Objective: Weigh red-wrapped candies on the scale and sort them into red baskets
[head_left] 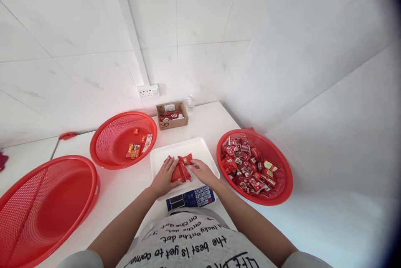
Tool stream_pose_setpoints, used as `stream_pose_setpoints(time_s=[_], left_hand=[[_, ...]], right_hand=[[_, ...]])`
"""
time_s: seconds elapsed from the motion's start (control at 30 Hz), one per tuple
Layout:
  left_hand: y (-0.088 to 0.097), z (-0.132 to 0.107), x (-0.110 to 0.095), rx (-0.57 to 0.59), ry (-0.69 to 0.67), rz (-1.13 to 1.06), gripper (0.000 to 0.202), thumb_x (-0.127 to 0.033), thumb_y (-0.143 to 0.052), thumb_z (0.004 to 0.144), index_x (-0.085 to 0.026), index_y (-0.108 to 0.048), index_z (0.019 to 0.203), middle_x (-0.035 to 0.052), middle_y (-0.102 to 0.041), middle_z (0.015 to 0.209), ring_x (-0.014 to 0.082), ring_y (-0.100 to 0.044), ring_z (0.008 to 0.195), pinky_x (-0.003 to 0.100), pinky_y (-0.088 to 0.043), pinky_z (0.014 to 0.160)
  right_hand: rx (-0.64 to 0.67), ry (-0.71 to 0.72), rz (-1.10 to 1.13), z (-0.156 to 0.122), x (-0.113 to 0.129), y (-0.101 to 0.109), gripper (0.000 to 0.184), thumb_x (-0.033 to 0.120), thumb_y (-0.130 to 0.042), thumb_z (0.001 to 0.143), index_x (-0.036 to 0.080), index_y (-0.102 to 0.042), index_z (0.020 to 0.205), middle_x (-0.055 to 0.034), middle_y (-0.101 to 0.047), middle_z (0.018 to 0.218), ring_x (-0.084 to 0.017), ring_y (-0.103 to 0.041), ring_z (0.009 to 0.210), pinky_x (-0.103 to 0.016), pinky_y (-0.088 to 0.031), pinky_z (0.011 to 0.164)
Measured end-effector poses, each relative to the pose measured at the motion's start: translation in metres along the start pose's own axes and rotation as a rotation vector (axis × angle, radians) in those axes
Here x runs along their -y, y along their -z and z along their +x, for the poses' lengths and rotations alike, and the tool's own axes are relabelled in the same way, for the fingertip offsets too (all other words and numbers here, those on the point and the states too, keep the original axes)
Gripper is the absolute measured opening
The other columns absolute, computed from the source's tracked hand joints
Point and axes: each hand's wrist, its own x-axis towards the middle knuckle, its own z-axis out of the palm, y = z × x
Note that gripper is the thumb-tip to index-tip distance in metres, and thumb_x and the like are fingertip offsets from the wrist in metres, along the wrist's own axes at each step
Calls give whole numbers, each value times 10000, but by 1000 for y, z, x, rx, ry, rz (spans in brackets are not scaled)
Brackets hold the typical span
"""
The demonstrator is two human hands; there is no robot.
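A white scale tray point(200, 149) lies in front of me, with several small red wrapped packets point(178, 174) on it. My left hand point(163, 178) rests over the left side of these packets, its fingers extended and its thumb near their lower edge. At the right end of a red packet with gold marking point(185, 159) are the fingertips of my right hand point(203, 172), pinched on its corner. The scale's blue keypad panel point(191, 197) shows below the tray, between my forearms. Part of the packets is hidden under my left hand.
On the right stands a red basket point(286, 184) full of red packets. A red basket point(106, 134) with a few packets is at the back left, another red basket point(62, 201) nearer. A cardboard box point(175, 123) of packets and clear plastic point(190, 103) stand by the wall.
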Motion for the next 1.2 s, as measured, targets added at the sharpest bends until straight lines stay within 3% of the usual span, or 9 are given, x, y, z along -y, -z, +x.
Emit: stream_pose_setpoints(time_s=[0.27,0.47,0.77,1.03,1.2], left_hand=[[3,-1,-2,-15,1,-24,877,-560,-564,760,-159,-163,1428,149,-209,1492,263,-93,1387,461,-166,1116],[5,-3,-5,-21,21,-65,840,-563,-530,786,-178,-151,1429,140,-206,1494,245,-107,1387,446,-173,1117],[4,-13,1,-33,48,-70,869,-534,-591,751,-224,-150,1434,140,-181,1501,296,-108,1382,497,-184,1093],[5,-13,0,-16,77,-85,880,-451,-643,730,-201,-170,1429,139,-168,1504,280,-108,1384,467,-193,1103],[5,-12,-3,-12,89,-98,880,-424,-648,728,-181,-174,1428,138,-173,1503,271,-106,1385,446,-215,1103]], right_hand=[[-12,-22,-121,-15,-3,0,440,298,-563,770,163,-535,1189,-120,-519,1217,-176,-597,863,-353,-448,869],[6,-57,-396,-23,8,-4,347,453,-513,807,181,-576,1013,-84,-551,1072,-183,-588,834,-314,-430,741],[87,-20,-592,-23,17,-17,375,519,-573,748,191,-585,930,-69,-591,994,-222,-590,861,-279,-376,638],[72,-48,-602,-25,18,-12,115,261,-502,783,191,-586,818,-46,-608,883,-170,-570,747,-249,-297,567],[45,-35,-562,-29,13,3,102,239,-498,778,200,-586,813,-25,-596,877,-145,-548,724,-239,-305,578]])
